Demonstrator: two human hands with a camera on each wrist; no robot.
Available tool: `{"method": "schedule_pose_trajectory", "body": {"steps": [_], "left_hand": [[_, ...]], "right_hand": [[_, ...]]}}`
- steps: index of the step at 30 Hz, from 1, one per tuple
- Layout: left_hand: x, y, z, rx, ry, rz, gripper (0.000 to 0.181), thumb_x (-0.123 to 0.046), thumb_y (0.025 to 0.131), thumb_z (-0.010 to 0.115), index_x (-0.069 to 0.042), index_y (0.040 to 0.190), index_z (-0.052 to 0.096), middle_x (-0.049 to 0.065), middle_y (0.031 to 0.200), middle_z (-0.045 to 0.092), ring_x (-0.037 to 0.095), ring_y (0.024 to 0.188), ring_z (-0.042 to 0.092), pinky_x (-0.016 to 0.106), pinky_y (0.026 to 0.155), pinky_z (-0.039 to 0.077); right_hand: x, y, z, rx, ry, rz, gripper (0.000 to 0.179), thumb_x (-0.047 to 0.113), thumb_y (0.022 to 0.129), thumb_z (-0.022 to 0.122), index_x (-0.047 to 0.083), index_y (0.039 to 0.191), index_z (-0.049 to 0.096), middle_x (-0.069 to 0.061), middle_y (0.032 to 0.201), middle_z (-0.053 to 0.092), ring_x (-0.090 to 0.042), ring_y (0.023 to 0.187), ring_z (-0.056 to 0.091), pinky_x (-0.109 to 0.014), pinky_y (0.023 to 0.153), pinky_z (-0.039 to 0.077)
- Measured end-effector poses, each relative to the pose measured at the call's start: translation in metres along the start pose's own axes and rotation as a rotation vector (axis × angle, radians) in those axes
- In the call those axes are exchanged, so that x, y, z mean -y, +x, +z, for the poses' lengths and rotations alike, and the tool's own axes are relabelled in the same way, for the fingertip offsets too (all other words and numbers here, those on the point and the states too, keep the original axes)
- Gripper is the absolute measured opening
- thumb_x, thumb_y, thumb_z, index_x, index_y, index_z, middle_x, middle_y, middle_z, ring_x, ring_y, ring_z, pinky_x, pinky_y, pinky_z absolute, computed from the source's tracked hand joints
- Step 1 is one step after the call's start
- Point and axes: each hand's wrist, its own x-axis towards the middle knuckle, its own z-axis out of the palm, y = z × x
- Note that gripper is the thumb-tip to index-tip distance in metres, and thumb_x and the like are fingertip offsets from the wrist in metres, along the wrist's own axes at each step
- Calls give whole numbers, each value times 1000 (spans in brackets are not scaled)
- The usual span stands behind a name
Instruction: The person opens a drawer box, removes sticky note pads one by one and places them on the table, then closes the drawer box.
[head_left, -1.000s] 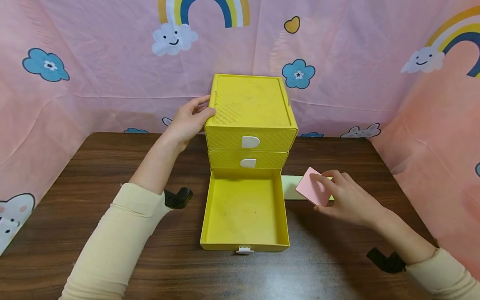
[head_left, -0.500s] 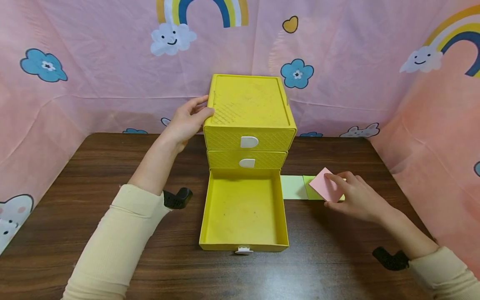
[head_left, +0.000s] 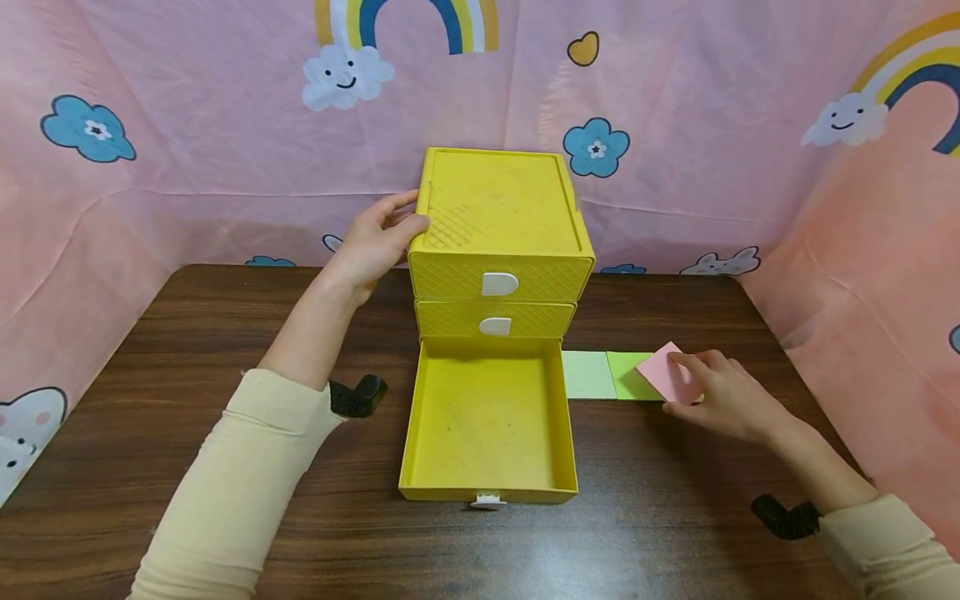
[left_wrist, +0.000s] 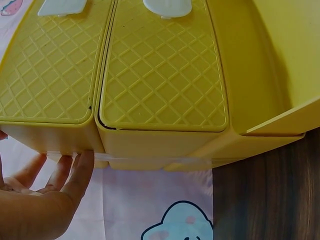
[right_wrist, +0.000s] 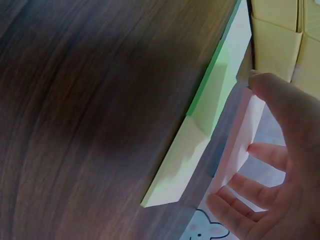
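My right hand [head_left: 727,396] pinches a pink sticky-note pad [head_left: 667,371] between thumb and fingers, held tilted above a row of pads. In that row lie a pale green sticky-note pad [head_left: 589,375], a lime green one [head_left: 628,375] and, in the right wrist view, a pale yellow one [right_wrist: 176,167]. The yellow drawer unit [head_left: 502,204] stands left of them, its bottom drawer [head_left: 491,425] pulled out and bare inside. My left hand [head_left: 378,237] rests against the unit's left side, fingers on the side wall [left_wrist: 70,137] and thumb at the top edge.
Two upper drawers with white handles [head_left: 499,284] are closed. A dark wooden table [head_left: 315,517] carries everything. Pink printed cloth [head_left: 240,150] hangs behind and along both sides. The pulled-out drawer reaches towards the front of the table.
My right hand has moved to the right with the pink pad, uncovering more of the lime green pad. The left hand has stayed on the drawer unit.
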Motion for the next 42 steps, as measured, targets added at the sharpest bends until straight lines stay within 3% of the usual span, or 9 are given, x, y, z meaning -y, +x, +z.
{"method": "schedule_pose_trajectory", "body": {"steps": [18, 28, 42], "left_hand": [[1, 1, -2, -6, -12, -9, 55, -29, 91, 54, -27, 143, 34, 5, 144, 33, 20, 118, 48, 37, 95, 43], [2, 3, -2, -9, -23, -7, 55, -28, 91, 54, -27, 143, 34, 5, 142, 37, 20, 115, 50, 35, 92, 45], [1, 2, -1, 3, -22, -10, 55, -29, 92, 54, -28, 143, 34, 4, 144, 35, 20, 116, 50, 36, 94, 44]], "right_hand": [[-32, -6, 7, 17, -24, 117, 72, 44, 78, 68, -4, 127, 46, -38, 111, 47, -54, 97, 50, -63, 80, 41], [-47, -6, 8, 17, -31, 188, 71, 45, 78, 67, -4, 125, 46, -39, 107, 47, -53, 90, 52, -60, 74, 43], [-68, -11, 10, 41, -43, 242, 74, 49, 80, 64, -9, 122, 44, -43, 102, 47, -52, 92, 49, -60, 70, 44]]}}
